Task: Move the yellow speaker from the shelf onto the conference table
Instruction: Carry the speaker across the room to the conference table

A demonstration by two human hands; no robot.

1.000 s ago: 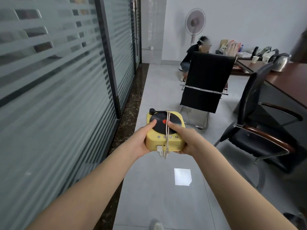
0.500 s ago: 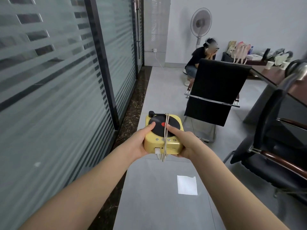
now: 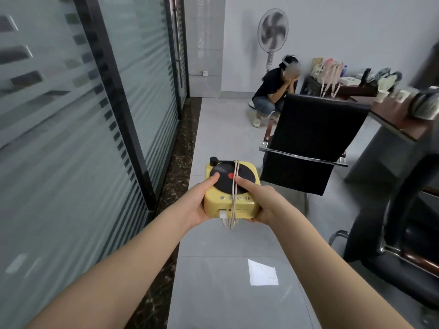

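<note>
The yellow speaker [image 3: 215, 205], shaped like a small record player with a black disc and a beige cable wound round it, is held out in front of me above the floor. My left hand [image 3: 198, 202] grips its left side with the thumb on top. My right hand [image 3: 260, 202] grips its right side, thumb on the disc. The brown conference table [image 3: 401, 119] runs along the far right, with cups and a kettle on it, blurred.
Frosted glass partition [image 3: 71, 138] lines the left. A black chair [image 3: 308, 148] stands ahead on the right, another black armchair [image 3: 392, 229] nearer at right. A person [image 3: 273, 93] crouches at the back by a standing fan [image 3: 272, 34]. Grey tiled floor runs between.
The view has moved forward along the glass and turned slightly left; the chairs and table have shifted right. Both hands keep the same hold on the speaker.
</note>
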